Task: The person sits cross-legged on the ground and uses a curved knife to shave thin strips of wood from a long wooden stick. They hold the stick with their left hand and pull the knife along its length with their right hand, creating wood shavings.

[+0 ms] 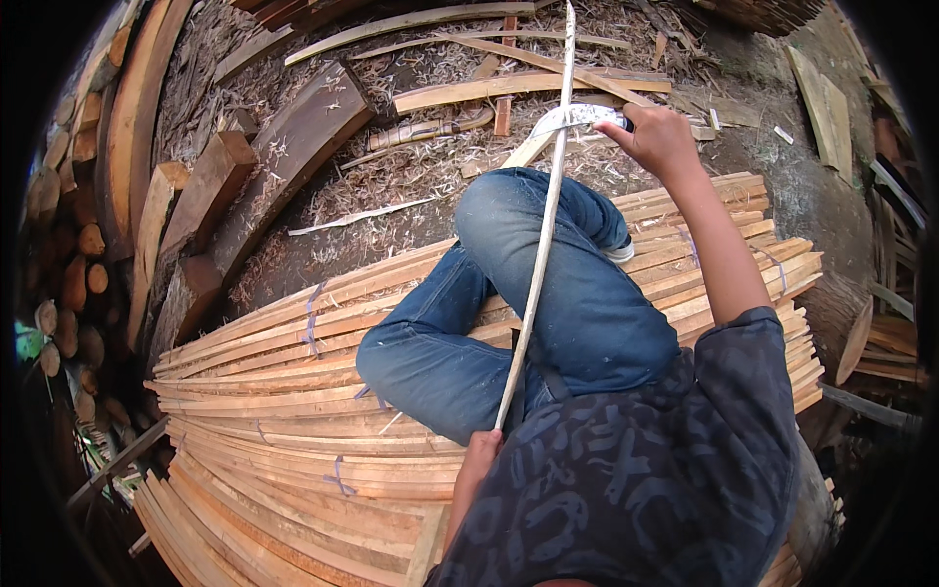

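A long, thin, pale wooden stick (540,259) runs slantwise from my waist across my raised knee to the top edge of the view. My left hand (479,453) is closed around its near end, low beside my hip. Farther out, my right hand (659,143) grips what looks like a knife (595,114) with a white-wrapped handle. Its narrow blade crosses the stick beyond my knee; whether it touches cannot be told. My blue-jeaned legs (548,254) are bent and crossed under the stick.
I sit on bundles of sawn wooden strips (323,362) tied with purple cord. Dark timber beams (293,166) and stacked logs (88,284) stand on the left. Ahead, several loose slats (528,88) lie among shavings (391,166). A flat board (820,110) lies at the far right.
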### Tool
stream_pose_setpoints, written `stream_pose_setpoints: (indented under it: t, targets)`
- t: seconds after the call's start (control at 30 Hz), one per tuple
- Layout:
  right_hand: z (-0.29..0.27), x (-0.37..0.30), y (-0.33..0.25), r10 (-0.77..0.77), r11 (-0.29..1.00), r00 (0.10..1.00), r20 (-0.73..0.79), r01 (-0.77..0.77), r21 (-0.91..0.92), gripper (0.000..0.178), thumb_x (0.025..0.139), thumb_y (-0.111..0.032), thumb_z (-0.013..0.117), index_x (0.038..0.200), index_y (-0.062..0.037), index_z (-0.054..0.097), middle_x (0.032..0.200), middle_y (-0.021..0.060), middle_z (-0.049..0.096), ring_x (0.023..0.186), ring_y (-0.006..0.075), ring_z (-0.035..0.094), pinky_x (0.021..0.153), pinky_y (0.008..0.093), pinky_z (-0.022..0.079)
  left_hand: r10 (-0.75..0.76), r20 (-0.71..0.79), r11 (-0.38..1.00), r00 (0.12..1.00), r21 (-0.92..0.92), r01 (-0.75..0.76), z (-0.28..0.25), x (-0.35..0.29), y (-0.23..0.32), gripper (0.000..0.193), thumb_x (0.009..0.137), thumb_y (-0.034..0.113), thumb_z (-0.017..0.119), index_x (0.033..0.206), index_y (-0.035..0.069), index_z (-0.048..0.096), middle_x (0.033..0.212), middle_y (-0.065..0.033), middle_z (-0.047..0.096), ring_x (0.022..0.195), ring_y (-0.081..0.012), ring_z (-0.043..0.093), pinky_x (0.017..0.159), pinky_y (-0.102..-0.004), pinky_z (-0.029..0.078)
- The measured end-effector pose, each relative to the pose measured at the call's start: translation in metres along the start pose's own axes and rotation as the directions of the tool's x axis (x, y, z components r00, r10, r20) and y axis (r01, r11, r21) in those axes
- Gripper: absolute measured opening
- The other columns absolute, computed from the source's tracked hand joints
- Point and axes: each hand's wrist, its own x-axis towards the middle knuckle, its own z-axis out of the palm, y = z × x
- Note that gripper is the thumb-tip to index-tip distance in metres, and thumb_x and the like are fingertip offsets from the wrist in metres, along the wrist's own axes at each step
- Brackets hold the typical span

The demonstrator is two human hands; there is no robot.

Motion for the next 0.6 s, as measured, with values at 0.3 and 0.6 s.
stream_pose_setpoints:
  t: [0.3, 0.6]
  targets:
    - [-0.013, 0.045, 0.049, 0.349, 0.936, 0.937, -0.008, -0.348, 0.058, 0.079, 0.086, -0.072, 0.040, 0.069, 0.0009, 0.066, 0.070, 0.0216, 0.065, 0.072, 0.0371, 0.066, 0.066, 0.0468, 0.052, 0.003, 0.059, 0.997, 0.998, -0.083, 0.002, 0.002, -0.014, 0.038, 0.056, 0.097, 0.052, 0.041, 0.059, 0.012, 0.039, 0.055, 0.0073, 0.031, 0.050, -0.0061, 0.027, 0.046, -0.0251, 0.022]
    - [-0.021, -0.060, -0.071, 0.079, 0.897, 0.960, 0.270, -0.186, 0.401, 0.066, 0.086, -0.061, 0.053, 0.064, 0.0004, 0.064, 0.056, 0.0201, 0.059, 0.057, 0.0380, 0.062, 0.056, 0.0465, 0.050, -0.134, 0.219, 0.960, 0.966, -0.214, 0.182, -0.018, -0.011, 0.021, 0.062, 0.090, 0.069, 0.035, 0.062, 0.014, 0.039, 0.053, 0.0070, 0.032, 0.044, -0.0058, 0.027, 0.041, -0.0236, 0.020]
